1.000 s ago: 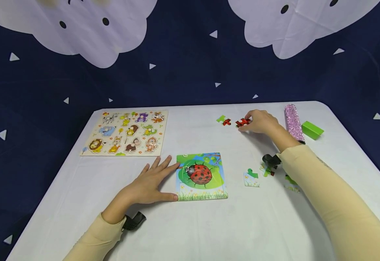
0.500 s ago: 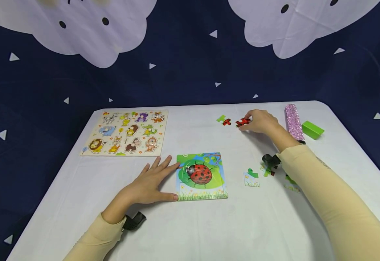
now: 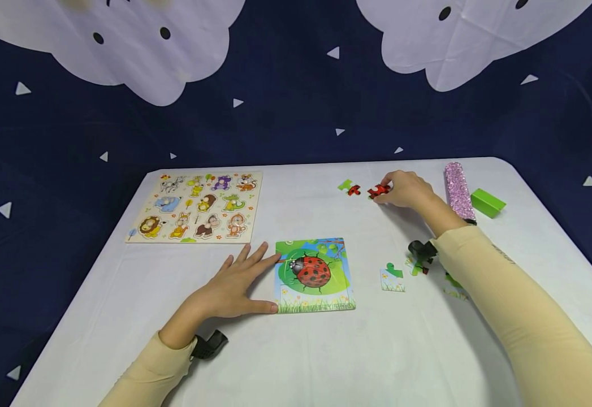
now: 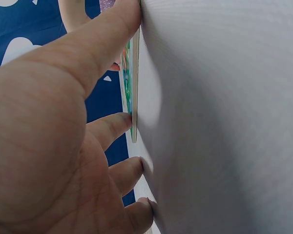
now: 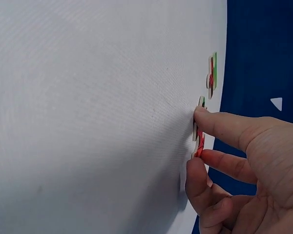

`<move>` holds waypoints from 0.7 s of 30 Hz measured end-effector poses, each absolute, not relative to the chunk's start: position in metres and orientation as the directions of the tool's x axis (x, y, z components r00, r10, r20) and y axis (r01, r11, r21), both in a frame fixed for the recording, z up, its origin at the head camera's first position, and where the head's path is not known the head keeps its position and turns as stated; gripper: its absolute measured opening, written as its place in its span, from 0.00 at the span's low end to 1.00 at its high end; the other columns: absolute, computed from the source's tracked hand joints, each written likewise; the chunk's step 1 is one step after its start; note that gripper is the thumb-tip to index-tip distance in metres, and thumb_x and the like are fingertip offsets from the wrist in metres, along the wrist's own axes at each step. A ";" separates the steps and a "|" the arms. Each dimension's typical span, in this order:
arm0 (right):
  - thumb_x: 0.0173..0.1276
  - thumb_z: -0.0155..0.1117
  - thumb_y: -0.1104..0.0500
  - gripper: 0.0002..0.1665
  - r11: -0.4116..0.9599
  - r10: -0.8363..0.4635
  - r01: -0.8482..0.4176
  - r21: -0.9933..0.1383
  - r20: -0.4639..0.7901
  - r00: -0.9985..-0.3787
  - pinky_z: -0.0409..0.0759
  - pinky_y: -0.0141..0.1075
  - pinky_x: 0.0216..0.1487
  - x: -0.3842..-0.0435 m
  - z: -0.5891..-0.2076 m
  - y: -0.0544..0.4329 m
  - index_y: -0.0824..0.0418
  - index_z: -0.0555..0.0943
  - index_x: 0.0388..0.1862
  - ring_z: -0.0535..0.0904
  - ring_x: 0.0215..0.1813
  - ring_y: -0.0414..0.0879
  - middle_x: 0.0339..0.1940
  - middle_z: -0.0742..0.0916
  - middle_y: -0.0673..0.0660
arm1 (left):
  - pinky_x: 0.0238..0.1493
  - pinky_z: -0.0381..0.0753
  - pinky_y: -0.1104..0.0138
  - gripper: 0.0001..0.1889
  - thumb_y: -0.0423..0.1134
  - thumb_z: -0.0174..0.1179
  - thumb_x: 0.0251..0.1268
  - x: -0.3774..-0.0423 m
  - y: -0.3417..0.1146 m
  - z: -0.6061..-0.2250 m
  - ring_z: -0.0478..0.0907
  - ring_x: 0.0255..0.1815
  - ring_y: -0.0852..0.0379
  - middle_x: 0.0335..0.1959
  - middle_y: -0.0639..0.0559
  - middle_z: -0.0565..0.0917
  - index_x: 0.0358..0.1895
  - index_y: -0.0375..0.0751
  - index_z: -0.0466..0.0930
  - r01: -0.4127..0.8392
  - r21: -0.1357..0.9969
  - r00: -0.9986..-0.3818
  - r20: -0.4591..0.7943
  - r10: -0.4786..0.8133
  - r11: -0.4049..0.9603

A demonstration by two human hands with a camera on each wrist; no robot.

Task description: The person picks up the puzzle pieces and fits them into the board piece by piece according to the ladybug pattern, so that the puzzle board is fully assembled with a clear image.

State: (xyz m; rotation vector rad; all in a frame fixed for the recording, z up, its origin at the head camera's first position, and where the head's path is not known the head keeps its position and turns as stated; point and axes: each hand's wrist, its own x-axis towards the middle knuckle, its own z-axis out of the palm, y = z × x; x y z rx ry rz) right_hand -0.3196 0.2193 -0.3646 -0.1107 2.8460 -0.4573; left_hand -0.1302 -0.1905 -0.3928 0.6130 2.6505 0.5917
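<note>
Ladybug board (image 3: 312,274) lies lower centre, left hand (image 3: 229,288) at its edge, fingers spread; right hand (image 3: 407,189), upper right, pinches red piece (image 3: 378,191) between fingers; assembly looks early: green-red piece (image 3: 354,190) near it and flower piece (image 3: 392,282), lower right, lie loose.

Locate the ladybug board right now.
In the head view, the ladybug board lies near center, its left edge touched by the left hand; the animal board is farther back, left.
</note>
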 end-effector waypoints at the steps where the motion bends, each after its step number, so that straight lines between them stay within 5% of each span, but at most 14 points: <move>1: 0.71 0.73 0.43 0.35 0.948 -0.114 -0.033 -0.318 -0.239 -0.964 0.80 0.61 0.55 -0.320 -0.365 0.219 0.62 0.79 0.69 0.77 0.56 0.63 0.63 0.84 0.71 | 0.84 0.40 0.27 0.54 0.64 0.74 0.62 -0.130 -0.190 -0.393 0.37 0.91 0.30 0.92 0.44 0.46 0.88 0.58 0.56 0.332 0.469 -0.843 -0.242 0.481 0.818; 13: 0.68 0.75 0.41 0.36 0.941 -0.102 -0.025 -0.339 -0.210 -0.972 0.76 0.47 0.41 -0.319 -0.369 0.220 0.62 0.82 0.66 0.76 0.44 0.56 0.47 0.85 0.63 | 0.85 0.39 0.27 0.54 0.64 0.74 0.62 -0.129 -0.190 -0.393 0.37 0.91 0.30 0.92 0.45 0.46 0.88 0.59 0.56 0.322 0.472 -0.845 -0.248 0.475 0.820; 21: 0.67 0.74 0.40 0.37 0.933 -0.126 -0.044 -0.358 -0.210 -0.969 0.77 0.45 0.38 -0.314 -0.369 0.222 0.62 0.81 0.67 0.77 0.43 0.56 0.47 0.87 0.64 | 0.85 0.39 0.27 0.54 0.64 0.74 0.63 -0.130 -0.191 -0.392 0.36 0.91 0.30 0.92 0.45 0.46 0.88 0.58 0.56 0.330 0.472 -0.842 -0.244 0.481 0.818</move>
